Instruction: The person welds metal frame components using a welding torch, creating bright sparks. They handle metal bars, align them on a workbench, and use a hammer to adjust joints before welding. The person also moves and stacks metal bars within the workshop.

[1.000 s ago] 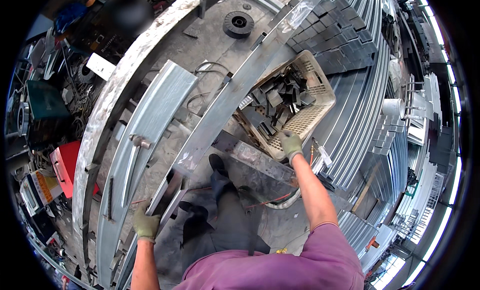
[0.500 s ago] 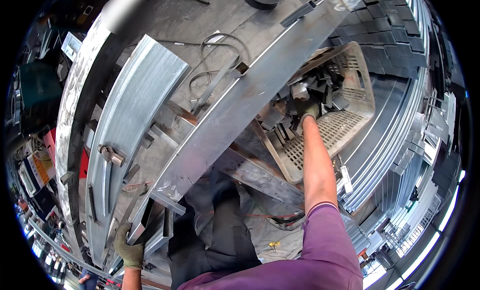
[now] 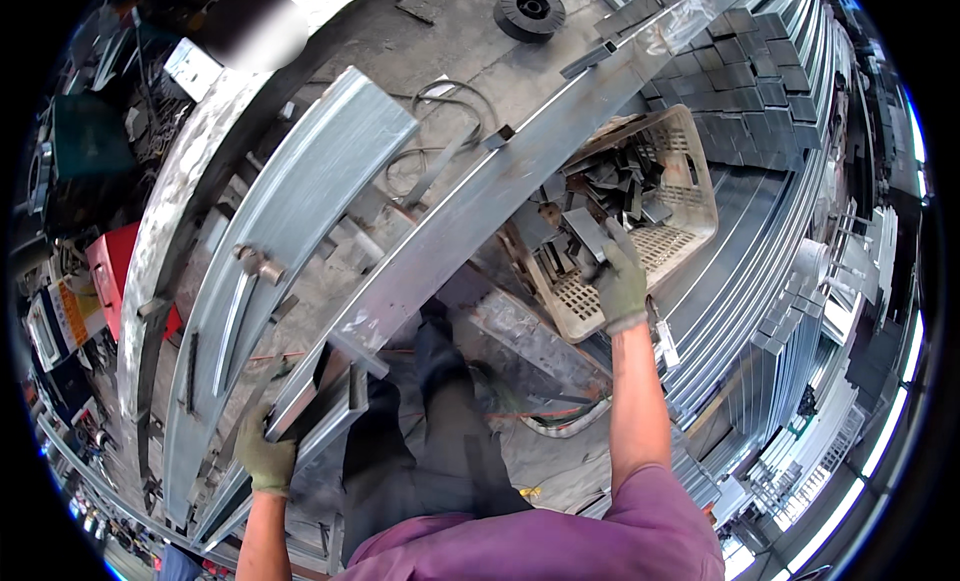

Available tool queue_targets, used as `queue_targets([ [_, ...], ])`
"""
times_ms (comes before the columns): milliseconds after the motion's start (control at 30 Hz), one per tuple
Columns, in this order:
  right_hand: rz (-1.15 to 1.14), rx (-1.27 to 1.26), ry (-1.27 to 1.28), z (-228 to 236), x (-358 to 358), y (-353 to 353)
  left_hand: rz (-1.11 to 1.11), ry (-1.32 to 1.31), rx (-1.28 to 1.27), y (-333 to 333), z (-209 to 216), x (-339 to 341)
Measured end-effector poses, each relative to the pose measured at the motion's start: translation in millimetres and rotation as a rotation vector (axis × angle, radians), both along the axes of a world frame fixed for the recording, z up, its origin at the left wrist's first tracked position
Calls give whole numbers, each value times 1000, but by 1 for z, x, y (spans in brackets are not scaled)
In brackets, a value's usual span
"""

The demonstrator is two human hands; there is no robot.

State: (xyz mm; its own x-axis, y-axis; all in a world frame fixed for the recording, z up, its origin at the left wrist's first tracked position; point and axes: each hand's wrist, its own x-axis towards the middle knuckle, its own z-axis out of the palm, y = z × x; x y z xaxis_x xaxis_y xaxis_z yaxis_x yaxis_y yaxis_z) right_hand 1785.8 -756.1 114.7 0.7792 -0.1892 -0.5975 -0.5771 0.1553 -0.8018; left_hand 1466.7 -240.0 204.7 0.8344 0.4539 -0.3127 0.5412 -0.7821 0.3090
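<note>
My right hand (image 3: 622,286), in an olive work glove, is above the near edge of a beige plastic crate (image 3: 690,236). Its fingers are closed on a small rectangular metal block (image 3: 585,231). Many short dark metal offcuts (image 3: 625,181) fill the crate. At the lower left my gloved left hand (image 3: 266,456) is closed around the edge of a steel channel (image 3: 305,391), though its fingertips are partly hidden. A hammer (image 3: 258,264) lies on a wide galvanized channel beyond that hand.
A long steel beam (image 3: 480,211) crosses diagonally between my hands. Stacked metal profiles (image 3: 740,91) stand at the right. A cable (image 3: 465,96) and a black spool (image 3: 530,13) lie on the floor at the back. A red box (image 3: 115,271) stands at the left.
My right hand has come up out of the offcuts and back toward me, now with a metal block in it. My left hand keeps its place at the channel. The view has shifted slightly.
</note>
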Motion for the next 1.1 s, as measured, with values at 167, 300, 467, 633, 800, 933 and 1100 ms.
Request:
queue_targets([
  [167, 169, 256, -96, 78, -58, 77, 33, -7, 41, -1, 3, 10],
  [300, 380, 188, -112, 137, -99, 176, 26, 43, 72, 5, 6, 11],
  [467, 460, -71, -41, 142, -144, 235, 28, 57, 55, 6, 8, 8],
  [633, 463, -53, -1, 146, -167, 269, 13, 132, -45, 8, 14, 13],
  [800, 779, -508, -120, 112, -178, 285, -17, -33, -75, 11, 18, 3],
  [933, 1048, -899, -283, 127, -170, 292, -204, -510, -114, 7, 33, -18],
  [1100, 1148, -786, -504, 115, -157, 286, -330, -318, -249, -17, 51, -32],
])
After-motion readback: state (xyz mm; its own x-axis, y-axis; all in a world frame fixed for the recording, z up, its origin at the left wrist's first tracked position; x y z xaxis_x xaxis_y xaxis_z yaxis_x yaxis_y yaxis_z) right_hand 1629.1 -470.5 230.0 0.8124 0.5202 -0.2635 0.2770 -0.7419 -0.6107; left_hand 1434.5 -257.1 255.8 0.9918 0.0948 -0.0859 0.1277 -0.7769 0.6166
